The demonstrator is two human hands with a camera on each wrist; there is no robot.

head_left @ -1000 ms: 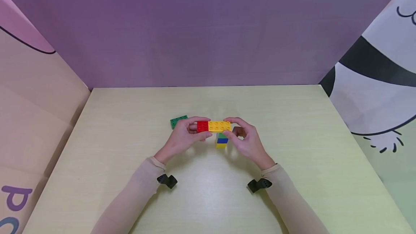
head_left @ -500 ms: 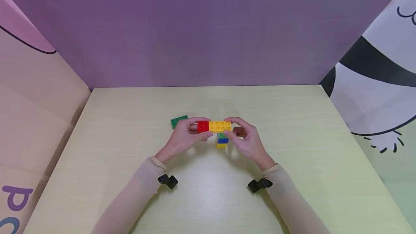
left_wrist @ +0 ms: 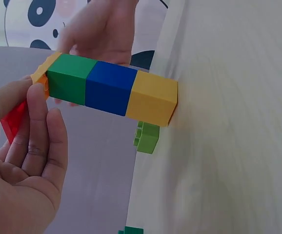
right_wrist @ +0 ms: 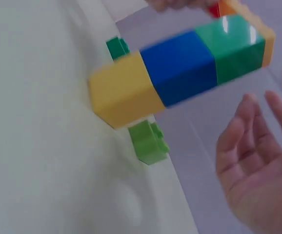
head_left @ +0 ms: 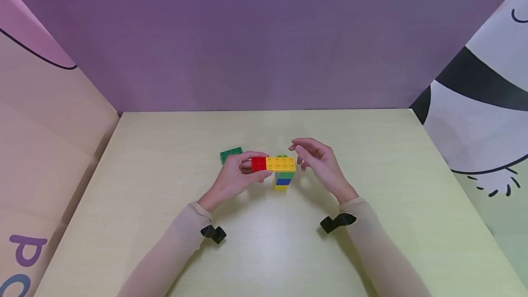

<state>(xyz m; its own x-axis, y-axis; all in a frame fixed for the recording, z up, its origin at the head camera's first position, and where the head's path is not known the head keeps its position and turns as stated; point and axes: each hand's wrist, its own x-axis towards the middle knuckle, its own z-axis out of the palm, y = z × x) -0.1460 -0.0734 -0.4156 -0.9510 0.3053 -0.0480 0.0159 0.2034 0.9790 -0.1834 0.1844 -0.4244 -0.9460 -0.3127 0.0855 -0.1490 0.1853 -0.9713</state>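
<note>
A tower of yellow (left_wrist: 153, 97), blue (left_wrist: 110, 87) and green (left_wrist: 71, 78) toy building bricks stands on the table. Across its top lies a flat yellow brick (head_left: 281, 164), reaching out to the left. At that left end is a red brick (head_left: 259, 164), which my left hand (head_left: 235, 175) pinches between thumb and fingers. Whether red and yellow are joined is hidden by the fingers. My right hand (head_left: 319, 164) hovers just right of the tower, apart from it, fingers loosely bent and holding nothing.
Behind the tower sits a light green brick (right_wrist: 148, 142). A dark green brick (head_left: 231, 154) lies beyond my left hand. The pale wooden table (head_left: 165, 150) meets a purple wall (head_left: 264, 40) at the back, with printed panels on both sides.
My right hand has let go of the flat yellow brick's right end and moved right and slightly away. The left hand keeps its hold on the red brick.
</note>
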